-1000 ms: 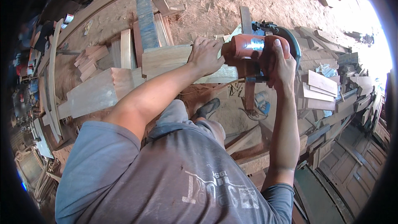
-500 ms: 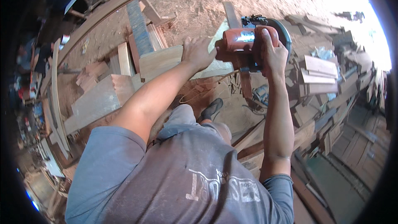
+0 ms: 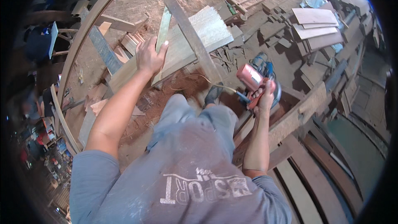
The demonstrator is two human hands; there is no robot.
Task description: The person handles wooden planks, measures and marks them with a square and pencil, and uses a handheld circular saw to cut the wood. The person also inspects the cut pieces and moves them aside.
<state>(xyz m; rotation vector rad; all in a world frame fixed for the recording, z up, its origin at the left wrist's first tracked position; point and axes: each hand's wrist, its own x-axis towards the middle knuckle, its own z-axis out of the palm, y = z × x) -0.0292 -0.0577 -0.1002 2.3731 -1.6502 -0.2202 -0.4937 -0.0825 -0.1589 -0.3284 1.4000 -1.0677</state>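
Note:
My right hand (image 3: 263,96) is wrapped round the handle of a corded circular saw (image 3: 250,77) with a red motor housing, off to the right of my knees. A yellowish cord (image 3: 202,76) runs from it toward the left. My left hand (image 3: 150,56) is over a pale wooden board (image 3: 186,41), thumb and fingers apart. A thin greenish strip (image 3: 164,24) runs up between thumb and fingers; whether they touch it, I cannot tell. Across the board lies a narrow dark wooden bar (image 3: 188,33), slanting down toward my shod foot (image 3: 213,94).
Stacked pale boards (image 3: 316,23) and many offcuts cover the ground at the right. A long curved timber (image 3: 78,37) and a bluish plank (image 3: 104,50) are on the left. Thick beams (image 3: 298,110) lie close to my right arm. Sawdust (image 3: 166,103) spreads beneath the board.
The circular saw has come away from the board, down and toward me, in my right hand. My left hand appears farther left, its thumb now spread. The view has shifted.

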